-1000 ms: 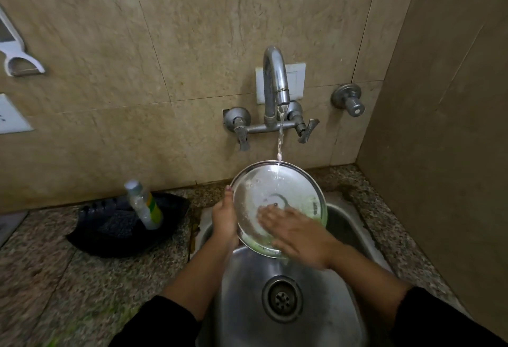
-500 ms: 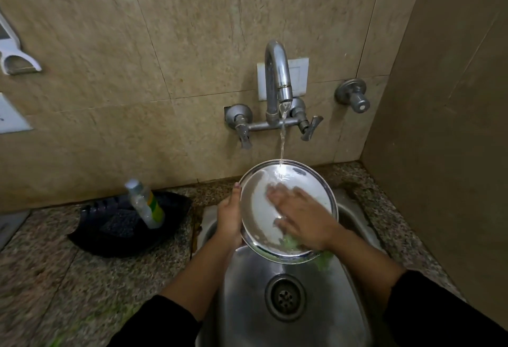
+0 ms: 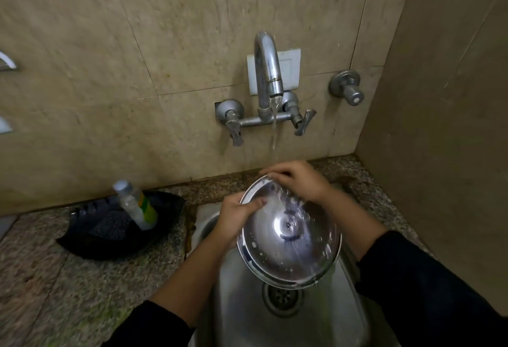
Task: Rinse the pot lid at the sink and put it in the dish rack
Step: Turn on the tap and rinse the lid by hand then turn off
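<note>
The round steel pot lid (image 3: 288, 239) is held tilted over the steel sink (image 3: 242, 313), its wet inner face toward me. My left hand (image 3: 236, 216) grips its left rim, thumb on the inner face. My right hand (image 3: 297, 179) grasps the top rim, fingers curled over the edge. Water runs from the curved faucet (image 3: 268, 71) down onto my right hand and the lid's top edge. The drain (image 3: 283, 298) shows just below the lid. No dish rack is visible.
A black tray (image 3: 90, 239) with a scrub pad and a tilted clear bottle (image 3: 136, 205) sits on the granite counter (image 3: 55, 291) left of the sink. Tap handles (image 3: 233, 129) and a separate wall valve (image 3: 347, 86) stick out of the tiled wall. A side wall stands close on the right.
My right hand has left the lid's inner face and taken hold of its top rim. The lid has tipped and dropped lower over the drain. The view has shifted down.
</note>
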Available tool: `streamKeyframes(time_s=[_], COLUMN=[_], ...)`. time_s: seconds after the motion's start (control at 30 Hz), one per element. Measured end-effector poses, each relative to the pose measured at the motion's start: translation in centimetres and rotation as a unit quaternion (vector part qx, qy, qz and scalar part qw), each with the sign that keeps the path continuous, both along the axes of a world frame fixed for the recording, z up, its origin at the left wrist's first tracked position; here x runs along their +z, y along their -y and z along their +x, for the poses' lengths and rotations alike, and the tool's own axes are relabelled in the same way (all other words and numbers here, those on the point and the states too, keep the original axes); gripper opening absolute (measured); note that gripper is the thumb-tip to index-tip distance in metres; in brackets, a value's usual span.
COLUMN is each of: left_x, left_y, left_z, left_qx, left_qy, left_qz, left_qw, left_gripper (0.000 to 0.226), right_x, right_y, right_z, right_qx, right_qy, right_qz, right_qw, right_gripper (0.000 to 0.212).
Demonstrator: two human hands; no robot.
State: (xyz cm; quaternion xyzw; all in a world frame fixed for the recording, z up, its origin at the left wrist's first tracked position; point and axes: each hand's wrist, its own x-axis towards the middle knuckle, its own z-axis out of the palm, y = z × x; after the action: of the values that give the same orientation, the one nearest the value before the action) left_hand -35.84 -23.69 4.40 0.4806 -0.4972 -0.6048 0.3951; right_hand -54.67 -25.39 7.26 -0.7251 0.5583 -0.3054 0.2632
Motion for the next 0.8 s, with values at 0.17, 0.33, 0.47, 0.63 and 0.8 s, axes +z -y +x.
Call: streamKeyframes(time_s=[0.17,0.33,0.47,0.63,0.8], left_x=[0.4,1.1,1.3,1.5,3.1], left_y=[-0.1,0.0,0.0,-0.1,1.3], left_z=[0.3,-1.1,0.2,1.4,1.6], left_qx=[0.063,0.036,0.048,0.074,-0.075], left_qy=[-0.038,-0.001,-0.033,-0.064,0.026], left_qz=[0.033,-0.038,-0.03,0.016,0.011], left_qw=[0.997,0.999,0.998,0.995,0.997], left_gripper=[0.01,0.007,0.012,0.008,0.027], right_x=[0.0,0.9,0.9,1.0,3.6], right_y=[-0.1,0.2,0.0,-0.1,0.3], right_z=[-1.5,3.9,2.0,0.0,3.0], right_qx=[-0.16,0.072,-0.041,-0.234,-0.046], right_qy=[-0.066,-0.213,-0.087,0.019,-0.048], right_qz=[-0.025,-0.14,-0.124,0.002,0.01], right_qw=[0.985,0.964,0.988,0.972,0.998], right_gripper=[0.024,0.028,0.033,0.048,0.038])
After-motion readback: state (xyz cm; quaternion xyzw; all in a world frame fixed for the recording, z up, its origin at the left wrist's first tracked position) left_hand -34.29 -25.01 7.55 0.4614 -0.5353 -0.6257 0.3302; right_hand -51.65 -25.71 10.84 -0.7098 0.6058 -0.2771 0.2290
